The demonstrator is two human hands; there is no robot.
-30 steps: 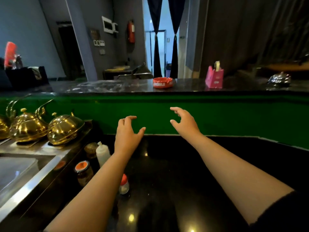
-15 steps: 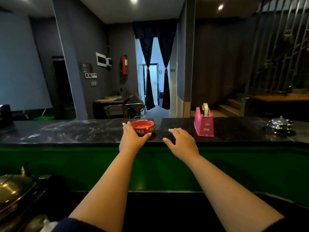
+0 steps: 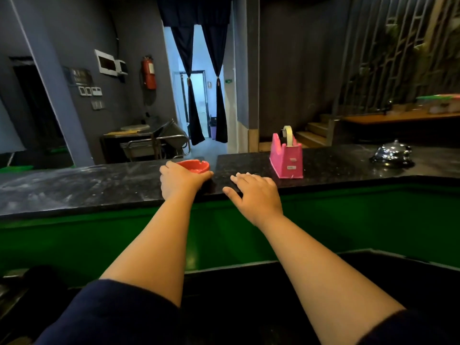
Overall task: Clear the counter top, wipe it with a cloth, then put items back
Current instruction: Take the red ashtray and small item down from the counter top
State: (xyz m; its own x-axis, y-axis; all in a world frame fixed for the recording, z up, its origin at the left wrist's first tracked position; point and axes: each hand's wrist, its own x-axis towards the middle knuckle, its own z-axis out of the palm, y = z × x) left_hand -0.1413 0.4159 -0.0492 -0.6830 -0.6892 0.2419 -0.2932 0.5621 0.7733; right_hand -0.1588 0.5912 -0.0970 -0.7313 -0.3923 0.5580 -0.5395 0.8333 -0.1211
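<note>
Closed in on the counter since half a second back: left hand [image 3: 180,180] now wrapped round the near side of the ashtray [image 3: 195,166], thumb hooked along its right edge, where before only reaching for it; right hand [image 3: 254,192] settled flat at the counter [image 3: 74,188] edge, fingers straight and slightly spread, holding nothing. Ashtray sitting on the dark stone near the front edge, roughly mid-counter, not yet visibly lifted. Pink tape dispenser [image 3: 286,158] standing upright just right of the right hand, apart from it. Silver bell [image 3: 392,153] further right, well apart from both hands. Pale dusty smears showing across the counter's left stretch. Clearing step in hand, by the look of it, and only at its start: three items on top, none removed, no cloth in view. Next move likely a straight lift of the ashtray, kept level in case of ash inside, contents not visible from here, then a set-down somewhere off the stone. Dispenser within easy reach of the free hand and probably heavy at the base, so a firm grasp round its body called for rather than a pinch at the tape roll.
</note>
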